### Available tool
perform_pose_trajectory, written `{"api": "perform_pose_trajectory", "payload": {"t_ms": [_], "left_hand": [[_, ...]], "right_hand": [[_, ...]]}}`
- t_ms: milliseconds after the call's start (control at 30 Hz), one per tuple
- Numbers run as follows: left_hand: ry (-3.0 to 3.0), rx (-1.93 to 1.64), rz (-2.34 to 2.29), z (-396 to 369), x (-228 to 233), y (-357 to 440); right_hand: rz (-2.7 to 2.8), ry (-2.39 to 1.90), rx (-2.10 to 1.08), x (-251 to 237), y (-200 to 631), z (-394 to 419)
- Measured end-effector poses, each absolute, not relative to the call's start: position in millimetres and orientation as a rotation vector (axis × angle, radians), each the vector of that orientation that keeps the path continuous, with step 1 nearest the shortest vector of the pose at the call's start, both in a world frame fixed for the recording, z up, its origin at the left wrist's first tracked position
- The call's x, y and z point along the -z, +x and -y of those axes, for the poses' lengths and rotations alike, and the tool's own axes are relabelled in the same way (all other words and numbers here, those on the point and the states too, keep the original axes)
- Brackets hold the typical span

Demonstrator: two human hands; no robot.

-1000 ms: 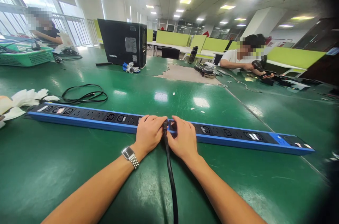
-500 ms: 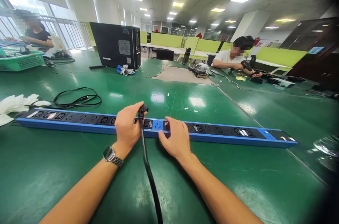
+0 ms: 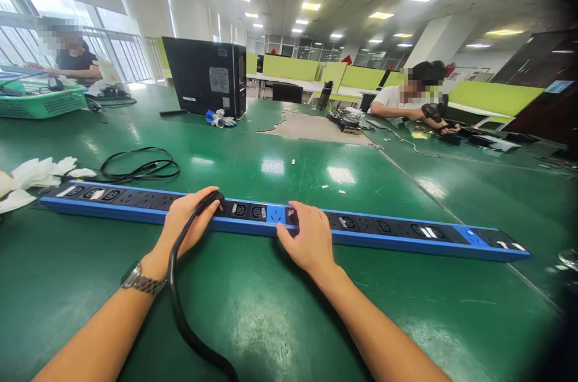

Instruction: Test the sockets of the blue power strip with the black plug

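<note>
A long blue and black power strip [image 3: 406, 246] lies across the green table in front of me, its sockets facing up. My left hand [image 3: 192, 219], wearing a metal-band watch, pinches a black plug [image 3: 212, 201] low over the left-middle sockets. From the plug, a thick black cord [image 3: 178, 303] hangs over my wrist and curves down to the bottom edge. Whether the plug touches a socket is hidden by my fingers. My right hand [image 3: 311, 234] grips the strip just right of its blue middle socket [image 3: 276, 214], fingers on top and thumb at the near side.
Behind the strip's left part lies a coiled black cable [image 3: 139, 174], beside crumpled white material [image 3: 40, 177]. Farther back stand a black computer tower [image 3: 194, 78], blue-white gloves [image 3: 220, 118] and a green basket [image 3: 45, 103]. Two people sit at the table's far sides.
My left hand has moved left along the strip with the plug, which has tipped from upright to lying over. The cord now bends leftward over my wrist. My right hand keeps its place on the strip.
</note>
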State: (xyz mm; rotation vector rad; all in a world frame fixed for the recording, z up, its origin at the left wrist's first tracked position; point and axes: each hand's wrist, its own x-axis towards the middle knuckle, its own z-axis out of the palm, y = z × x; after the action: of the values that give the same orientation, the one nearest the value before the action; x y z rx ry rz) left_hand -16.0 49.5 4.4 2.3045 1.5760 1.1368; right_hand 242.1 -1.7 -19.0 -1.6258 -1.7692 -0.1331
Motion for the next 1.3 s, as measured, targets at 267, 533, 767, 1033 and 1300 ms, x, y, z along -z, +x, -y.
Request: {"api": "perform_pose_trajectory", "payload": {"t_ms": [267,533,767,1033,1300], "left_hand": [[2.532,-0.885,-1.673,-45.8,-7.2,-12.5],[2.659,-0.921,-1.594,-44.2,-4.3,-10.9],[2.531,-1.213,-1.447,-50.1,7.8,-14.1],[2.501,-1.096,-1.478,-51.7,5.0,-16.0],[2.574,-1.083,-1.526,-48.5,6.8,-16.2]], "right_hand": [[1.755,-1.633,0.138,18.3,241.0,1.2],[1.753,-1.613,0.134,20.3,240.1,1.3],[1.762,-1.626,0.120,19.4,242.1,1.3],[1.769,-1.615,0.116,19.9,243.4,0.8],[1.773,-1.610,0.109,19.1,242.9,2.8]]}}
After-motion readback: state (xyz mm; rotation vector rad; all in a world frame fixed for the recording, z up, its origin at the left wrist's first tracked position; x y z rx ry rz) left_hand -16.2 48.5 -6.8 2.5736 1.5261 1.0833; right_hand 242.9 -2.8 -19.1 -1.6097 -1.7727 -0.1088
